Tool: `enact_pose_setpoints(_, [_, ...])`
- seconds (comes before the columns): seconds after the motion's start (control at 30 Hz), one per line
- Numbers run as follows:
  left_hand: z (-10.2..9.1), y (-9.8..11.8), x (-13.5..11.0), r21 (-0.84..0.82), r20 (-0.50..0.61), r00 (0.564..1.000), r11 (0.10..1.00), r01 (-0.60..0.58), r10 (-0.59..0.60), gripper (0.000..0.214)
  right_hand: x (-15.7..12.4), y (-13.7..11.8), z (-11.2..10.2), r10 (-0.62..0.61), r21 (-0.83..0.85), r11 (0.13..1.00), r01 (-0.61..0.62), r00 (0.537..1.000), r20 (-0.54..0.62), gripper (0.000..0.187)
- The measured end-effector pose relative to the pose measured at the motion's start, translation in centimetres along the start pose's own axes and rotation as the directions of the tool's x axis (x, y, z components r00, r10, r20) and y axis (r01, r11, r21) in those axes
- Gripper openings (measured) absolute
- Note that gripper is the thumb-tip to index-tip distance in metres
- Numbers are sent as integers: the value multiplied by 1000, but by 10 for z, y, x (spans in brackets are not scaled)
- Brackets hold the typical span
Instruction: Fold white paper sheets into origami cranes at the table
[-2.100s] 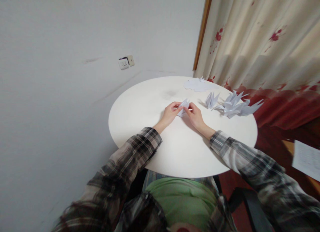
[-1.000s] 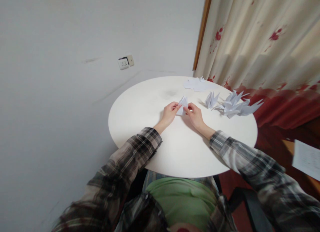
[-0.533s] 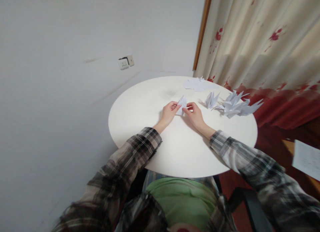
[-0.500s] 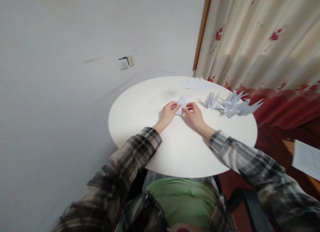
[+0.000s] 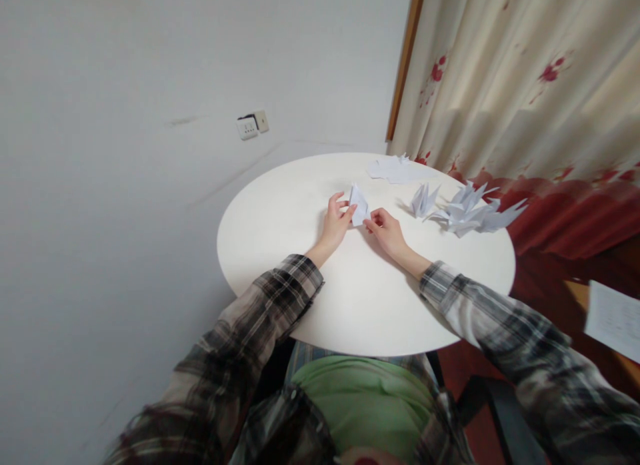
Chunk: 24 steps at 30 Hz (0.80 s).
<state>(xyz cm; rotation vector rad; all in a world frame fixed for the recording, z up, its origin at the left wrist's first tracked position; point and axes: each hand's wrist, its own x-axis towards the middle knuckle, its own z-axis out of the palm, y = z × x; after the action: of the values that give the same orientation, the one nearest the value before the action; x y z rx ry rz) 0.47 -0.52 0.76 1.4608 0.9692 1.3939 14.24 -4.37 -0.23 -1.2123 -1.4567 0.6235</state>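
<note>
A small folded white paper piece [image 5: 359,203] stands tilted on the round white table [image 5: 280,251], between my two hands. My left hand [image 5: 337,222] pinches its left edge, with some fingers lifted. On its lower right, my right hand [image 5: 384,229] is curled, its fingertips pinching the paper's bottom corner. Both plaid sleeves reach in from below.
A single folded paper shape [image 5: 424,199] and a cluster of several pointed folded shapes [image 5: 470,211] lie to the right. Flat white paper sheets [image 5: 396,169] sit at the table's far edge. A flowered curtain [image 5: 525,85] hangs right; a wall socket [image 5: 252,124] is left.
The folded paper has been turned and raised more upright, shifting slightly left and away from me. My left hand's fingers have spread a little; the right hand has stayed in place.
</note>
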Motion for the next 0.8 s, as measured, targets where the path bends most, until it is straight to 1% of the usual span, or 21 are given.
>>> enact_pose_setpoints(0.07, [2,2,-3,-27,90,993,996,84,-81,42,1,0,0,-3,28,1000,4,999,-50,17])
enact_pose_setpoints(0.13, [4,4,-5,-7,224,959,984,178,-171,32,2,1,-1,4,64,998,2,996,-94,19])
enact_pose_setpoints(0.2, [6,5,-7,31,286,934,976,216,-215,20,2,2,0,14,96,995,-4,994,-108,21])
enact_pose_setpoints(0.27, [6,6,-8,45,274,936,975,218,-222,10,2,2,0,23,103,995,-13,995,-92,22])
enact_pose_setpoints(0.3, [6,7,-8,48,264,939,975,217,-222,9,2,1,0,22,92,996,-14,996,-86,23])
enact_pose_setpoints(0.37, [5,10,-8,44,242,947,977,207,-211,12,1,-1,-1,7,47,999,-2,995,-99,23])
enact_pose_setpoints(0.5, [4,14,-10,43,212,958,981,188,-193,17,1,-4,-3,-45,-30,999,41,983,-176,23])
enact_pose_setpoints(0.63, [5,15,-12,63,196,963,983,174,-183,13,0,-6,-4,-71,-91,994,57,986,-148,20])
enact_pose_setpoints(0.8, [5,12,-10,46,228,962,988,146,-152,17,-1,-9,-3,-19,-98,995,7,993,-115,22])
